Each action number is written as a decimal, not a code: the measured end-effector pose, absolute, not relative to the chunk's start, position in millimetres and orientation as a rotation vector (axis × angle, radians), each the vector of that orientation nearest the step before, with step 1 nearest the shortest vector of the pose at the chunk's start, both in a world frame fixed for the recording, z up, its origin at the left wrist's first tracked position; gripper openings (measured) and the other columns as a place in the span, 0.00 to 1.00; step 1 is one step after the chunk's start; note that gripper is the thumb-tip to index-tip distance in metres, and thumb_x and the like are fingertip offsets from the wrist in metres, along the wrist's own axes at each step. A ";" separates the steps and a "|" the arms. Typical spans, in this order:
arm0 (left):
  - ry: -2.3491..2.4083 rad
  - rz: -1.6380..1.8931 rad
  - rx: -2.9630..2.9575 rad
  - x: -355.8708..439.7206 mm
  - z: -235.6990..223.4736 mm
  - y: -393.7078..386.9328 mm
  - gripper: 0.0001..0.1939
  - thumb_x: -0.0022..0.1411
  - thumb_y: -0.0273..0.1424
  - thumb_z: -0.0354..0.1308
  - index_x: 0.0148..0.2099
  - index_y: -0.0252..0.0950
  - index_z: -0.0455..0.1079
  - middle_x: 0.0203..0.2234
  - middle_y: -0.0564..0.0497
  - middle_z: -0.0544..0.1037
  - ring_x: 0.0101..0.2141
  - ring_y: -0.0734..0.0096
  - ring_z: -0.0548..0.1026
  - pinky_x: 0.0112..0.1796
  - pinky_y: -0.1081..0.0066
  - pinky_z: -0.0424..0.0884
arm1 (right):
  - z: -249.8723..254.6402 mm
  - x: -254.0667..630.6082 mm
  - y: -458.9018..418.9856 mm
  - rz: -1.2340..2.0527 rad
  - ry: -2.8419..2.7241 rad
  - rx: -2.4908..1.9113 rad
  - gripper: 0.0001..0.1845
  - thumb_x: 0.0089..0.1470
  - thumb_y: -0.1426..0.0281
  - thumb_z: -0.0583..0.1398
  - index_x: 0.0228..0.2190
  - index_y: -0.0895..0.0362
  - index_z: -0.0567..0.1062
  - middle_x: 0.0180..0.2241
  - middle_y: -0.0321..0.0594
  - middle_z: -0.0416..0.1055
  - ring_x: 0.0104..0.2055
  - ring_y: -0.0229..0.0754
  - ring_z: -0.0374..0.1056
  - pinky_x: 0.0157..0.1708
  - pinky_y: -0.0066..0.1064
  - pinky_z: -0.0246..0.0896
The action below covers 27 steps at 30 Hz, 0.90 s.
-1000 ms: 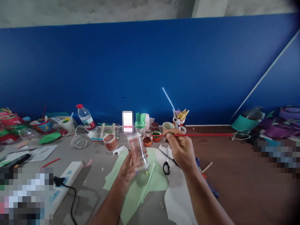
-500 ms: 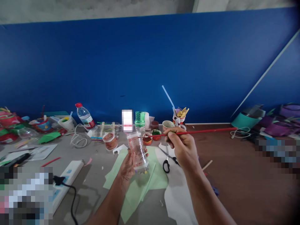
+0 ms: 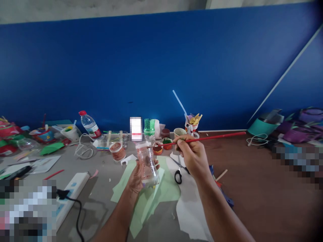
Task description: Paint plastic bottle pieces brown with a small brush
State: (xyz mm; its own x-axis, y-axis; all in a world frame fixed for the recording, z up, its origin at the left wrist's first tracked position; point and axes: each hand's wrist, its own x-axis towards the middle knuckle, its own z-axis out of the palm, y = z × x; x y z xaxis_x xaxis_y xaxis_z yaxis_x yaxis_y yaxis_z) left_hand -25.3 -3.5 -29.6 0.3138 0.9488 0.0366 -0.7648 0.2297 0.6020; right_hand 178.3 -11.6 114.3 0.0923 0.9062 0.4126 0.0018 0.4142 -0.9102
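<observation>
Clear plastic bottle [image 3: 148, 166], streaked with reddish paint, is wrapped by your left hand [image 3: 136, 178]; the thumb shows on its near side and the fingertips curl round from behind, a closed but light-looking hold, low on the body, likely so the upper part stays bare and the thin wall is not crushed; it leans a little, raised above the green paper [image 3: 170, 190], which may be there to guard the tabletop. Your right hand [image 3: 193, 153] pinches the red brush [image 3: 217, 136] between thumb and fingers, closed on the handle, with its long tail out to the right of the bottle, perhaps for a finer touch; the tip reaches the bottle's upper band, though whether it touches cannot be told. Just beyond the bottle and to its right stand the brown paint pot [image 3: 157, 150] and the green paint pot [image 3: 167, 144], presumably kept near for quick dipping; left of the bottle sits a red-smeared tub [image 3: 117, 152]; right of it lie the scissors [image 3: 178, 176] and white paper [image 3: 191, 215]; farther left of it, beyond the tub, leans a red-capped water bottle [image 3: 91, 126].
</observation>
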 end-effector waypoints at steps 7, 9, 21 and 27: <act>0.364 1.235 0.566 -21.7 -24.9 -6.0 0.28 0.49 0.50 0.67 0.46 0.35 0.76 0.38 0.46 0.82 0.44 0.59 0.78 0.56 0.58 0.64 | 110.1 181.1 -7.4 0.915 -1.207 -0.858 0.09 0.53 0.69 0.56 0.26 0.58 0.74 0.21 0.34 0.65 0.19 0.32 0.54 0.18 0.26 0.45; 0.378 1.234 0.561 -21.4 -23.7 -6.8 0.28 0.49 0.50 0.67 0.45 0.35 0.77 0.37 0.46 0.82 0.43 0.59 0.78 0.55 0.58 0.65 | 107.7 179.0 -6.3 0.929 -1.221 -0.838 0.09 0.54 0.69 0.56 0.26 0.58 0.74 0.21 0.35 0.65 0.20 0.32 0.55 0.19 0.26 0.46; 0.338 1.224 0.570 -22.2 -20.9 -8.5 0.29 0.50 0.50 0.66 0.48 0.37 0.75 0.37 0.48 0.81 0.43 0.60 0.78 0.56 0.56 0.63 | 108.0 183.2 -2.1 0.979 -1.157 -0.835 0.08 0.53 0.69 0.56 0.26 0.58 0.73 0.20 0.34 0.64 0.19 0.32 0.54 0.17 0.26 0.44; 0.323 1.208 0.578 -24.4 -19.9 -9.0 0.29 0.49 0.51 0.67 0.48 0.37 0.75 0.35 0.49 0.80 0.43 0.61 0.77 0.57 0.56 0.62 | 108.2 184.4 -0.3 0.902 -1.139 -0.878 0.07 0.51 0.70 0.57 0.24 0.58 0.73 0.22 0.35 0.66 0.20 0.32 0.55 0.18 0.26 0.44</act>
